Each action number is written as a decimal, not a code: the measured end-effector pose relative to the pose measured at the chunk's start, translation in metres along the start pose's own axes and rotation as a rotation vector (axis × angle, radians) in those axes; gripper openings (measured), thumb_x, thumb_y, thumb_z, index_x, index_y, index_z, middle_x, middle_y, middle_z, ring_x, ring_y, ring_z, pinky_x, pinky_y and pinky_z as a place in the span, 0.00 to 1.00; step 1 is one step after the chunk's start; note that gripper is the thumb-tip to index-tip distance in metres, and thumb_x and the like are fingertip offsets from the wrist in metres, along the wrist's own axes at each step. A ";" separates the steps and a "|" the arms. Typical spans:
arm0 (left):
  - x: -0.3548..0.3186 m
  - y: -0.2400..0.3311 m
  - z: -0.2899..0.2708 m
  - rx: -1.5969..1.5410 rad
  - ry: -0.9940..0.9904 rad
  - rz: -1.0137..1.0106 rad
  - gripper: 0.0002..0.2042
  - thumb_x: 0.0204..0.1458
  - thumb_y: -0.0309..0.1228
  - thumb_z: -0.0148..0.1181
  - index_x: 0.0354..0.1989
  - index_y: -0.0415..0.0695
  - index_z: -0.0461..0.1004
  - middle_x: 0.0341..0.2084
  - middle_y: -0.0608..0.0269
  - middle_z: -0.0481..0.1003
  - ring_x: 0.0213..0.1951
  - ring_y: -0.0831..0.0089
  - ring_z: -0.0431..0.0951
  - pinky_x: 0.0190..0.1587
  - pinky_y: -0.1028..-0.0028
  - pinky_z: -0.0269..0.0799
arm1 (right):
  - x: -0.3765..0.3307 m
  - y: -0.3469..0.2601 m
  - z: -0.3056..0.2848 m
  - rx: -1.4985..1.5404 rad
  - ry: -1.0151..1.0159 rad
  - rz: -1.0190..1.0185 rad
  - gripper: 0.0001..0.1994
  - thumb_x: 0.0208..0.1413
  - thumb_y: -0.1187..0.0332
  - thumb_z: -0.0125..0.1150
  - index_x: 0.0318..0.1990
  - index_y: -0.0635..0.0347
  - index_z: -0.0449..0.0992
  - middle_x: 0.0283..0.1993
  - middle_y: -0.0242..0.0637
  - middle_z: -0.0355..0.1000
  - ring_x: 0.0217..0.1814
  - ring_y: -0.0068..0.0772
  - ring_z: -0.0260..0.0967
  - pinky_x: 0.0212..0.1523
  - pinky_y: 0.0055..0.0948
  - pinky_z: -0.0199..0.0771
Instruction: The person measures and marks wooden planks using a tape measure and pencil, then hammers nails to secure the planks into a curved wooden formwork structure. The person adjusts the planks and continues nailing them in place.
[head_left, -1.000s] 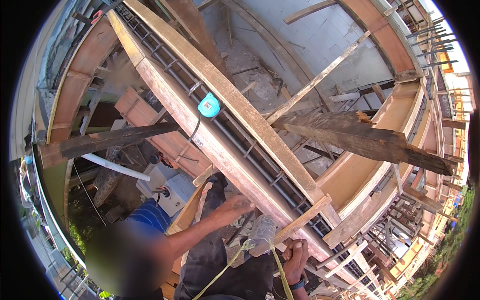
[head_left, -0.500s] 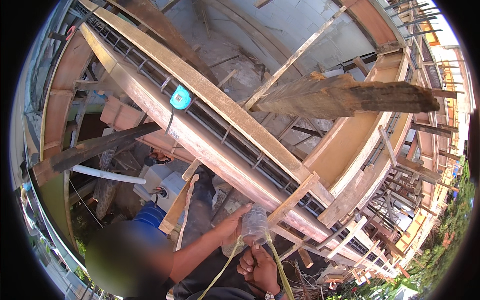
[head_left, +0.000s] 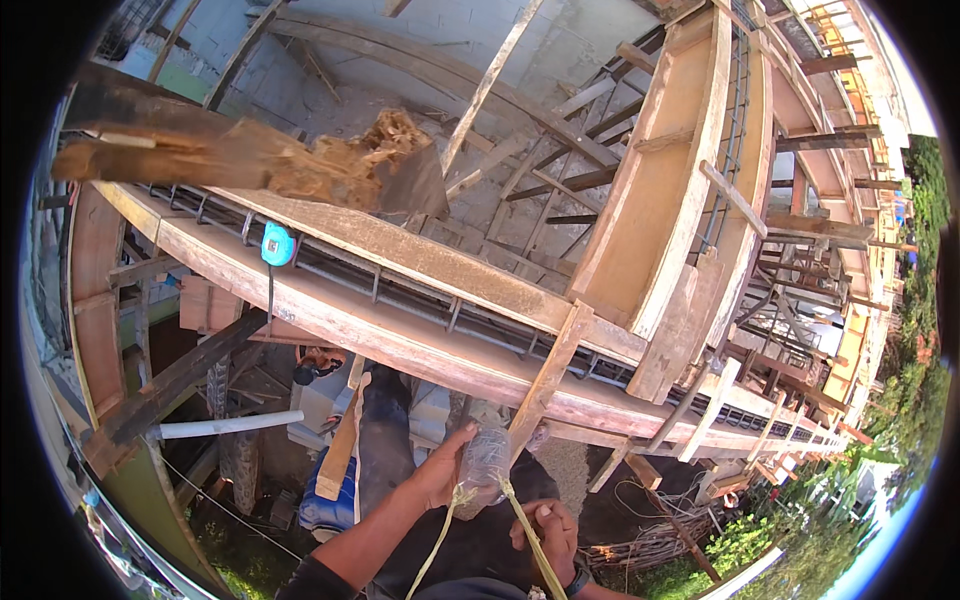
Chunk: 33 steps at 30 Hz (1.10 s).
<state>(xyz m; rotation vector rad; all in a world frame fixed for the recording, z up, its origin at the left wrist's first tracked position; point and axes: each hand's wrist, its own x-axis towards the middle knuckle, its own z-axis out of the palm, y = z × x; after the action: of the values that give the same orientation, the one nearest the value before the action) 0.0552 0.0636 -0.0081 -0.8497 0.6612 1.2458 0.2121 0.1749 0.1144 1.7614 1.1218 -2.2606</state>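
My left hand (head_left: pixel 446 470) grips the side of a clear plastic container (head_left: pixel 485 460), which looks like a cut bottle. Pale yellow-green straps (head_left: pixel 526 530) run down from its two sides toward my body. Its contents cannot be made out. My right hand (head_left: pixel 552 528) is just below and right of the container, by the right strap, with its fingers curled closed. Whatever it holds, if anything, is hidden. Beyond both hands runs a long wooden beam form (head_left: pixel 380 345) with steel rebar (head_left: pixel 415 302) inside. A light-blue tape measure (head_left: pixel 278 244) rests on the form, its blade hanging down the near side.
A wooden cleat (head_left: pixel 550 380) crosses the form just past the container. One rough, broken timber (head_left: pixel 330 165) juts across the upper left. Another form (head_left: pixel 650 190) branches off at the right. Far below lie a white pipe (head_left: pixel 230 425), a blue container (head_left: pixel 330 495) and debris.
My view has turned, so the form lies flatter and the broken timber now shows at the left. My right hand has come away from the container's bottom; my left still holds it.
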 end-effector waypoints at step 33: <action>0.224 -0.134 -0.092 1.396 0.482 0.222 0.37 0.53 0.57 0.66 0.57 0.34 0.73 0.49 0.42 0.77 0.54 0.49 0.76 0.56 0.54 0.72 | 0.304 0.051 -0.210 -1.170 0.463 -0.865 0.10 0.52 0.62 0.64 0.26 0.54 0.71 0.29 0.39 0.69 0.34 0.49 0.67 0.36 0.47 0.66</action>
<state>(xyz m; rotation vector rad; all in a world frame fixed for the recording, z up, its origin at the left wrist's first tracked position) 0.2348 0.0919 -0.2165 0.1426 1.7385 0.4735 0.3033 0.3702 -0.1901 1.3128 2.8421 -0.7408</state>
